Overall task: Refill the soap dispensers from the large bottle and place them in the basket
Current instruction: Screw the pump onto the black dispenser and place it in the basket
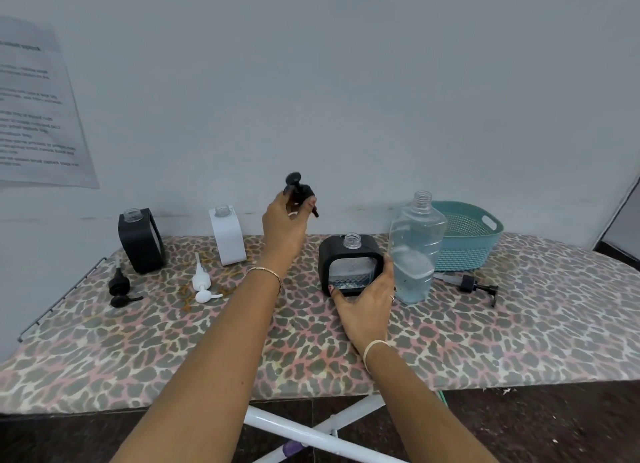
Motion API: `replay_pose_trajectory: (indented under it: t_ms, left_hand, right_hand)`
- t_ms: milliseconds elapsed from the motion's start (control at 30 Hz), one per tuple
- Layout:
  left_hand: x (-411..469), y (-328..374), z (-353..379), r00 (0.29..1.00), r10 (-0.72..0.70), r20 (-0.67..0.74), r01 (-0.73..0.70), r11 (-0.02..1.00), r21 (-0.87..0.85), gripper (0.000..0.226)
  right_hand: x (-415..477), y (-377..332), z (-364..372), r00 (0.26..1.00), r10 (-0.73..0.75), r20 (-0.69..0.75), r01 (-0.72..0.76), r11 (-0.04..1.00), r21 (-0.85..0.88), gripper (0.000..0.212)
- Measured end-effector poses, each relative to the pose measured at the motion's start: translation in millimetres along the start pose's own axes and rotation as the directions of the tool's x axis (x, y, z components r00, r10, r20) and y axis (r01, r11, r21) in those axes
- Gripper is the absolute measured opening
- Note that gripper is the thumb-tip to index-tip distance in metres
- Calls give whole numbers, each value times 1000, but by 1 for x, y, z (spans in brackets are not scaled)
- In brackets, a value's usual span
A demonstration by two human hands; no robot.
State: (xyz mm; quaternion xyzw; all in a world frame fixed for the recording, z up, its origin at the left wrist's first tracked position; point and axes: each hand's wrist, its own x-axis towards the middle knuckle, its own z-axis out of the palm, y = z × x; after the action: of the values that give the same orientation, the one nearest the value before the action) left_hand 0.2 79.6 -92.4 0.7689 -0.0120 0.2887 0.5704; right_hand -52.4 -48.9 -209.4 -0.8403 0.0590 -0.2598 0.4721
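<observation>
Two hands: your left hand [282,220] grips the blurred black pump [298,190]; right hand [367,301] clasps the upright black dispenser [349,265].
Hidden: your palm covers its base.

A plain pale grey-blue wall [346,82] fills the upper half of the frame. At the upper left a printed paper sheet [38,106] hangs on it; the text is too blurred to read. The tabletop [138,352] across the middle has a leopard-pattern cover. Under it, at the bottom, white crossed metal legs [311,435] stand on a dark speckled floor [554,428]. The light is soft and even.
</observation>
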Motion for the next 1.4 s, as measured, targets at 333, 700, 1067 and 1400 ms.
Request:
replay_pose_trajectory:
  t_ms: [333, 700, 1067, 1400]
  left_hand:
    - [0, 28, 23, 997, 19, 81, -8, 991, -132, 36]
    - [-22, 14, 39, 933, 5, 359, -48, 993, 112, 50]
    - [-30, -8, 34, 902, -85, 423, -32, 965, 261, 50]
    - [-34, -10, 27, 866, -118, 487, 2, 973, 233, 67]
  right_hand:
    - [0, 1, -3, 1000, 18, 22, -18, 999, 28, 108]
    - [1, 4, -2, 1000, 13, 25, -14, 998, 56, 106]
    - [1, 4, -1, 1000, 2, 11, -3, 998, 60, 105]
    - [-1, 2, -3, 1000, 22, 18, -24, 995, 96, 98]
